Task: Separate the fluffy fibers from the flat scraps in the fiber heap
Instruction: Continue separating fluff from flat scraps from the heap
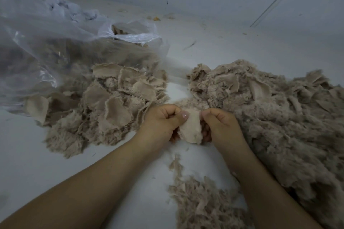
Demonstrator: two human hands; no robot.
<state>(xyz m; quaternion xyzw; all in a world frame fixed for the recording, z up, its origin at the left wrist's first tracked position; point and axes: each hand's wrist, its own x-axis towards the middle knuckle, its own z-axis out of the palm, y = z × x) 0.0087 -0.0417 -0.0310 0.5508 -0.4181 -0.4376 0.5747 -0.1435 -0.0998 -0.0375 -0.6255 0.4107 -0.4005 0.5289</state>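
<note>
Both hands meet at the middle of the white worktop, and between them they hold 1 flat beige scrap. The left hand pinches the scrap's left edge, its thumb laid across the top corner with the nail showing and the other fingers curled underneath. The right hand grips the opposite edge with its fingers folded in, so the scrap hangs upright between the 2 fists. To the right of the hands, and touching the right forearm, spreads the large fiber heap, a shaggy beige mass with a few flat pieces of cloth still showing in its upper part. To the left lies a separate pile of flat scraps, mostly smooth frayed-edged patches overlapping each other, with fluffier tufts along its near edge. A narrow strip of bare worktop divides this pile from the heap. Below the hands, between the 2 forearms, sits a smaller patch of loose fluffy fibers, with a thin trail leading up toward the wrists. At the far left a clear plastic bag lies crumpled, its lower edge resting on the scrap pile, with more beige material dimly visible inside it.
</note>
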